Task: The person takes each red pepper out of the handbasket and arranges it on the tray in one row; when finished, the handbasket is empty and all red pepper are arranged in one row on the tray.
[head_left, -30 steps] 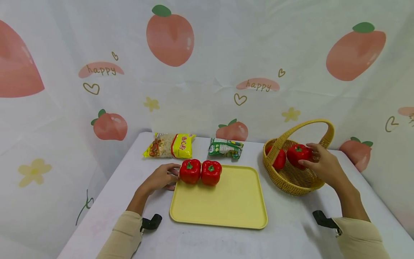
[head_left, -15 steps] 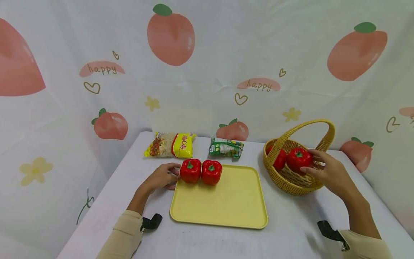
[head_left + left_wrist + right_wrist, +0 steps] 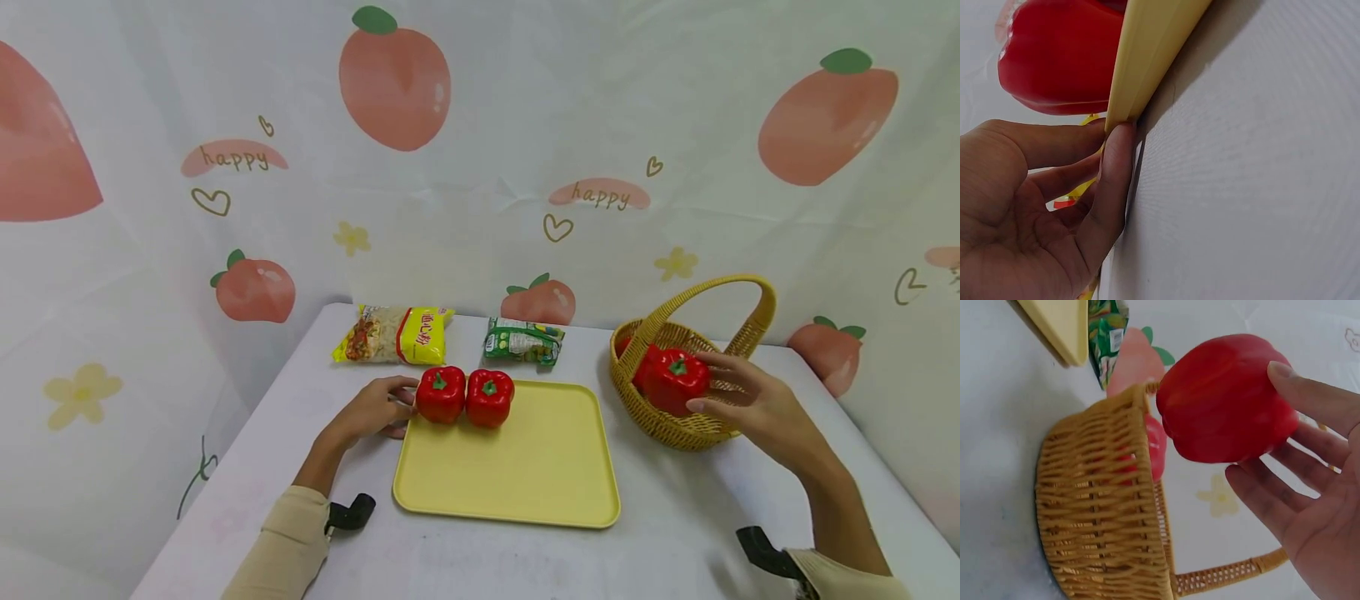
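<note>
Red pepper (image 3: 677, 382) in hand over a woven basket (image 3: 660, 429)

The pepper sits at about ten o'clock from the right hand (image 3: 768, 408), the nearer one, which holds it between thumb and fingers spread to its width. The yellow tray (image 3: 517, 475) lies at eight o'clock from the pepper. Blocky, lobed and glossy, green stem facing up, the pepper shows no marked long axis. The tray is smooth and round-cornered; the basket is tan wickerwork under an arched handle (image 3: 705, 287), at least one more pepper (image 3: 1156, 447) inside. A second pepper (image 3: 440, 396) and third pepper (image 3: 490, 400) stand near the tray's eleven o'clock; at ten, the left hand (image 3: 373, 408) pinches the rim, fingers narrow.
</note>
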Demonstrator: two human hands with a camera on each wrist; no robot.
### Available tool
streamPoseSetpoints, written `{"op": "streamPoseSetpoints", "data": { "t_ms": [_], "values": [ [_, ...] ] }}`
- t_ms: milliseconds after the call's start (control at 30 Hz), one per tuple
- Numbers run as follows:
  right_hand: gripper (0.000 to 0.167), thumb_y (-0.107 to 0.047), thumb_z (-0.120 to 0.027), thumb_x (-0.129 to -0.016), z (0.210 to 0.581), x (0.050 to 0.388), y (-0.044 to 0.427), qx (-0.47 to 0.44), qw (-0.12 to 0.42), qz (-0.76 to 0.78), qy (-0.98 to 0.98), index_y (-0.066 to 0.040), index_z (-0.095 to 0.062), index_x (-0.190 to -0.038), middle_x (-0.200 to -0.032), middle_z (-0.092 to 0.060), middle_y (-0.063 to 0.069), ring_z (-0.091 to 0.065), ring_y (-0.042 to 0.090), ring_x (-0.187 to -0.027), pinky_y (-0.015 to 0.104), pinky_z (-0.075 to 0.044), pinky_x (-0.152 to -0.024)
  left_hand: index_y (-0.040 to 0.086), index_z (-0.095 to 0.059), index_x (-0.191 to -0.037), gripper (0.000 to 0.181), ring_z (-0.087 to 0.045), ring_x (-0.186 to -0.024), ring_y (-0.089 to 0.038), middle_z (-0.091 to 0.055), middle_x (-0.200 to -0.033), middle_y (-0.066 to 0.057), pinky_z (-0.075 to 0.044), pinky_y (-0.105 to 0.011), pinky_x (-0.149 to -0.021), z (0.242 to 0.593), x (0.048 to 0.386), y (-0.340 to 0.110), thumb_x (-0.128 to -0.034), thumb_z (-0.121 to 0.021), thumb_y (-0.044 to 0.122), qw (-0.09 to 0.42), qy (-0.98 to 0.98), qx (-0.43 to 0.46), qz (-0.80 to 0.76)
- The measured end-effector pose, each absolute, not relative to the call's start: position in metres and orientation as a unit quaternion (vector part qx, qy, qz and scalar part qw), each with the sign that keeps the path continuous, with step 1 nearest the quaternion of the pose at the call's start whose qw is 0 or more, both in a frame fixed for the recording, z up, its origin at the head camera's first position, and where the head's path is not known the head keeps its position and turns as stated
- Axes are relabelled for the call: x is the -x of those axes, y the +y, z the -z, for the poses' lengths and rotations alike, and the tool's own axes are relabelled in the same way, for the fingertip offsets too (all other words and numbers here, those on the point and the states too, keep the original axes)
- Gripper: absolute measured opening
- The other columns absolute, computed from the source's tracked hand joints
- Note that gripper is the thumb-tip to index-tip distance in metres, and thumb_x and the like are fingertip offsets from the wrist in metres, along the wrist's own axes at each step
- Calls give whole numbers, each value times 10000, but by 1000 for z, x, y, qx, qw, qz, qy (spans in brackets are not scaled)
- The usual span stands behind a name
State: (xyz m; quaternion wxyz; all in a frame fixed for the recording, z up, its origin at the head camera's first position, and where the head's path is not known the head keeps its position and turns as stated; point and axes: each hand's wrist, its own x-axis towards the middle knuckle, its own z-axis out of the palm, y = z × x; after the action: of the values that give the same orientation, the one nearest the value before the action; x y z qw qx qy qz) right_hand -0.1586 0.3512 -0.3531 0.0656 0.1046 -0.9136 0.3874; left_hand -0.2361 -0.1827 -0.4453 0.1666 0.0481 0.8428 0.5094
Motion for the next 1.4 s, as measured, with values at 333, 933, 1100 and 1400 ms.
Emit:
{"op": "streamPoseSetpoints", "data": {
  "t_ms": [333, 933, 1100, 1400],
  "values": [
    [629, -166, -803, -947, 357, 162, 326, -154, 59, -403, -900, -95, -544, -1516, -1449, -589, 162, -604, -89, -1128, 152, -577, -861, -8, -550, -1487, 563, -671, -984, -238, -636, -1223, -176, -664, -344, -738, 444, 234, -183, -932, -631, 43, 167, 844, -50, -508],
    [644, -179, -850, -902, 376, 182, 280, -185, 34, -418, -889, -73, -583, -1478, -1409, -639, 174, -664, 401, -1206, 430, -631, -954, -14, -551, -1484, 549, -674, -994, -236, -643, -1225, -183, -664, -342, -732, 444, 235, -183, -945, -639, 45, 165, 843, -51, -509],
    [656, -178, -854, -900, 381, 188, 269, -189, 6, -445, -875, -35, -572, -1474, -1418, -628, 213, -694, 418, -1175, 252, -610, -921, -29, -545, -1486, 545, -678, -999, -238, -643, -1234, -200, -665, -350, -716, 443, 235, -183, -952, -636, 39, 166, 836, -53, -520],
    [654, -183, -849, -898, 390, 194, 256, -188, -22, -470, -862, -26, -568, -1467, -1404, -644, 218, -697, 423, -1188, 291, -618, -940, -27, -544, -1486, 542, -676, -997, -236, -640, -1236, -197, -666, -352, -722, 443, 235, -183, -957, -639, 42, 168, 836, -54, -520]
  ]
}}
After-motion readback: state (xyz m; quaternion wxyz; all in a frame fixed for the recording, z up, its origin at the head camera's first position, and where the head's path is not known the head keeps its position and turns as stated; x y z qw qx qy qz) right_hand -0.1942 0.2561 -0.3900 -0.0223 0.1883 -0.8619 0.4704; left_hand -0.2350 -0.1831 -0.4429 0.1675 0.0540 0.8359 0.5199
